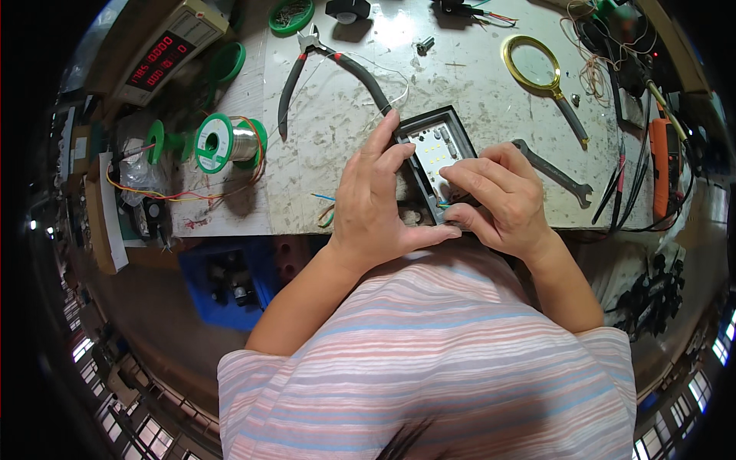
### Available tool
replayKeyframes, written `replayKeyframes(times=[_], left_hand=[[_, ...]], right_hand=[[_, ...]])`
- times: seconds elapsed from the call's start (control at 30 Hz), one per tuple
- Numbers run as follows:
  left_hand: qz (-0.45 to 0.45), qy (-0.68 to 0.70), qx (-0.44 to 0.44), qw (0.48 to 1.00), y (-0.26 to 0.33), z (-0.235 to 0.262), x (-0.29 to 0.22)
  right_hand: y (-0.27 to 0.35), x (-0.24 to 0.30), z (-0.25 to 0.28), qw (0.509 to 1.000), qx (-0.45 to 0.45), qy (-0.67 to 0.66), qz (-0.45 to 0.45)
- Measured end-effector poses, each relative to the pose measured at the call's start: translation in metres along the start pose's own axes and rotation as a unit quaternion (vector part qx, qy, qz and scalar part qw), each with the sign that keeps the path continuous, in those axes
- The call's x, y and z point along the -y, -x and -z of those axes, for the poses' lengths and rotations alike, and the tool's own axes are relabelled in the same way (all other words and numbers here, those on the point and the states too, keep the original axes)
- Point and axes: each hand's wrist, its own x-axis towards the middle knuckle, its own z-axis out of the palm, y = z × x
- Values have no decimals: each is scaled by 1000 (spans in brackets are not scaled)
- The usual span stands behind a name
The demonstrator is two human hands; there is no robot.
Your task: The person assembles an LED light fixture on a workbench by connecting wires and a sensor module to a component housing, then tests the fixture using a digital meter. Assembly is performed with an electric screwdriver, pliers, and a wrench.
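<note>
A black rectangular lamp housing with a white LED board inside is tilted at the table's near edge. My left hand grips it, fingers along its left side and thumb at the near end. The curled fingers of my right hand reach over its right side. One right fingertip touches the board, and the thumb rests near the close end. Thin coloured wires show there, partly hidden by my fingers.
Diagonal cutters lie beyond my left hand; a solder spool stands left. To the right are a magnifying glass, a wrench and an orange-cased meter. A blue crate sits below the table.
</note>
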Motion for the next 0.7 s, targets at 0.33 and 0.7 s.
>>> replayKeyframes(times=[0.33,0.7], left_hand=[[2,-5,6,1000,0,2,-4],[-2,9,8,1000,-2,1,-2]], right_hand=[[4,-2,-7,1000,-13,5,13],[1,-6,-8,999,-42,4,12]])
